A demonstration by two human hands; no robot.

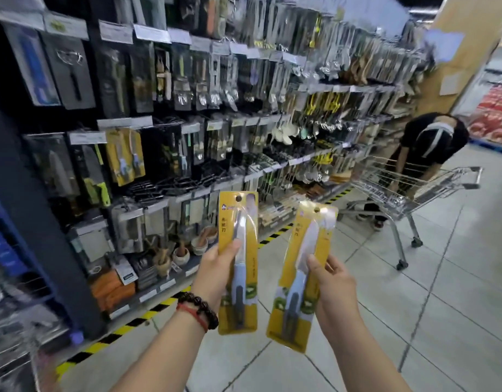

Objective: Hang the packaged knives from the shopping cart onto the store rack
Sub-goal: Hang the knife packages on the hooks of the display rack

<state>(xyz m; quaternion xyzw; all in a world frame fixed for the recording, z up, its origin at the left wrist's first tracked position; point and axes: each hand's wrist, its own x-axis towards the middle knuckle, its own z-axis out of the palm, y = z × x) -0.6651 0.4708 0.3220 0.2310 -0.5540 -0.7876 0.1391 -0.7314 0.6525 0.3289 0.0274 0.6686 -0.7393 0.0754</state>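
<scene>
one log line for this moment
left hand: holds knife pack | right hand: holds second pack | rack: not reached

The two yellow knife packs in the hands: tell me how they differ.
The left pack stands nearly upright; the right pack leans with its top to the right. The left hand grips its pack from the left edge, the right hand from the right edge. Both share yellow cards, blue-handled knives and a hang hole on top.

Store rack (187,114) packages smeared by blur, price labels unreadable, both forearms cut off at bottom edge, shopping cart (408,190) contents too indistinct to tell
</scene>
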